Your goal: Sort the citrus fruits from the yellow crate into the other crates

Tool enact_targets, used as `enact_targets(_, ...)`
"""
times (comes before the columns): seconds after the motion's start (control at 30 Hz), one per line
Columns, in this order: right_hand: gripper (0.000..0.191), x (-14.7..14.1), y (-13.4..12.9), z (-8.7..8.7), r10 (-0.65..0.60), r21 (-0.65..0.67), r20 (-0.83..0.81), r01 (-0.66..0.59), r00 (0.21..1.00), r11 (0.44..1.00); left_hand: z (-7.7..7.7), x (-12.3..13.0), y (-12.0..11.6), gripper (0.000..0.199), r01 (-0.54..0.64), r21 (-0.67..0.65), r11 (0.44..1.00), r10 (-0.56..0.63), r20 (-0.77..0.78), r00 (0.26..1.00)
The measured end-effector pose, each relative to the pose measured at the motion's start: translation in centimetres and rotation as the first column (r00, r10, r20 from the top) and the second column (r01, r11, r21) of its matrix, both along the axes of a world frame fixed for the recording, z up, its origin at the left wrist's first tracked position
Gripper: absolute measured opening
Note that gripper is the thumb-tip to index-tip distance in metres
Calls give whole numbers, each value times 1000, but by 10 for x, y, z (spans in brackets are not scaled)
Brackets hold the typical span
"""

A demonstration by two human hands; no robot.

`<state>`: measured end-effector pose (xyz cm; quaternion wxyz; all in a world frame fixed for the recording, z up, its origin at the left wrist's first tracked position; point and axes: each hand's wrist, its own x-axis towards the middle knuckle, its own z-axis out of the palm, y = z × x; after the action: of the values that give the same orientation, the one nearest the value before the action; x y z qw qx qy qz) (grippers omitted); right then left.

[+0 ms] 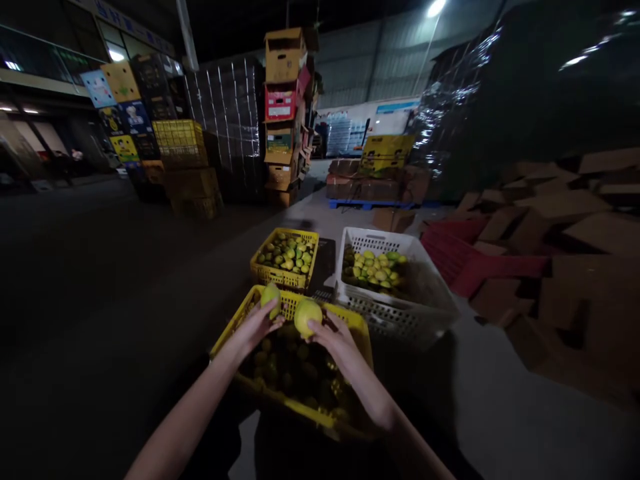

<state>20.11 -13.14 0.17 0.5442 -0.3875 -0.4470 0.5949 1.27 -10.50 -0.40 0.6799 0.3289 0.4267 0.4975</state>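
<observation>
Record in left hand point(256, 325): an elongated yellow-green fruit point(271, 299), smooth-skinned, clamped between thumb and fingers over the far edge of the near crate point(361, 328), close to the left corner; yellow plastic with slotted walls. Record in right hand point(336, 336): a rounder yellow fruit point(306, 315), smooth, narrowing toward its lower end, likewise clamped between thumb and fingertips, near the middle of the same far edge. Note inside that crate a heap of rounded fruit point(273, 363), mostly in shadow; cannot tell skin texture there. Log just beyond the far edge a second yellow crate point(275, 275), perforated plastic, with green and yellow fruit point(290, 253) heaped near its rim. Log beyond the far right corner a white crate point(425, 287), rigid plastic pierced with holes, with pale yellow fruit point(375, 269) gathered toward its left edge. Note at right folded cardboard point(565, 200), flat-panelled, matte, beside red plastic point(460, 260).
</observation>
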Motion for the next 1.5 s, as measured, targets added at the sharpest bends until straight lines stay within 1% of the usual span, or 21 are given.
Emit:
enact_targets(0.07,40,-5,3,-6,-35,10,59,35,998,999,-13,-1,-4,37,-2,73,997,6,-55,998)
enact_targets(0.13,41,-11,6,-11,-107,39,91,104,990,994,-18,-4,-9,50,6,142,990,8,-101,995)
enact_targets(0.23,49,-16,8,-15,-207,112,116,194,972,975,-14,-5,-13,61,4,236,972,36,-167,985)
enact_targets(0.33,57,-15,2,-18,-298,220,225,250,928,943,-8,-3,-13,67,-20,332,943,107,-245,964)
enact_targets(0.43,58,-10,-6,-22,-386,341,326,273,863,900,-7,1,-13,65,42,450,892,147,-377,914)
enact_targets(0.5,59,-8,-9,-24,-387,374,340,255,857,892,-8,2,-12,60,104,488,867,162,-472,866)
enact_targets(0.57,58,-7,-11,-26,-370,365,347,239,862,900,-8,3,-13,58,128,500,857,177,-517,838)
enact_targets(0.63,58,-7,-11,-26,-370,351,366,242,854,905,-8,3,-14,57,118,509,853,196,-522,830)
enact_targets(0.77,58,-9,-13,-26,-394,362,382,256,836,896,-5,4,-16,55,103,536,838,243,-535,810)
enact_targets(0.93,59,-12,-15,-23,-411,351,342,291,845,890,-7,4,-15,55,106,549,829,242,-524,816)
enact_targets(1.0,61,-12,-15,-20,-391,310,311,296,866,903,-10,2,-13,55,93,571,816,256,-500,828)
enact_targets(1.03,63,-12,-15,-18,-366,268,289,292,885,918,-11,1,-11,56,85,578,812,253,-479,841)
enact_targets(1.07,64,-11,-15,-16,-331,214,259,280,908,936,-12,-1,-11,57,81,572,816,232,-453,861)
enact_targets(1.13,61,-7,-15,-13,-231,96,179,217,956,972,-10,-5,-10,60,97,502,859,127,-394,910)
enact_targets(1.23,45,-2,-15,-13,-100,-34,28,101,995,994,-4,-9,-14,57,162,294,942,-71,-298,952)
enact_targets(1.3,38,0,-15,-14,-83,-96,-63,77,995,992,0,-9,-17,52,180,164,970,-144,-208,967)
enact_targets(1.4,33,0,-13,-15,-94,-153,-148,71,985,986,2,-3,-19,43,176,-16,984,-177,-24,984)
enact_targets(1.5,26,-3,-9,-16,-69,-183,-212,30,975,983,3,6,-17,34,151,-171,974,-133,114,985)
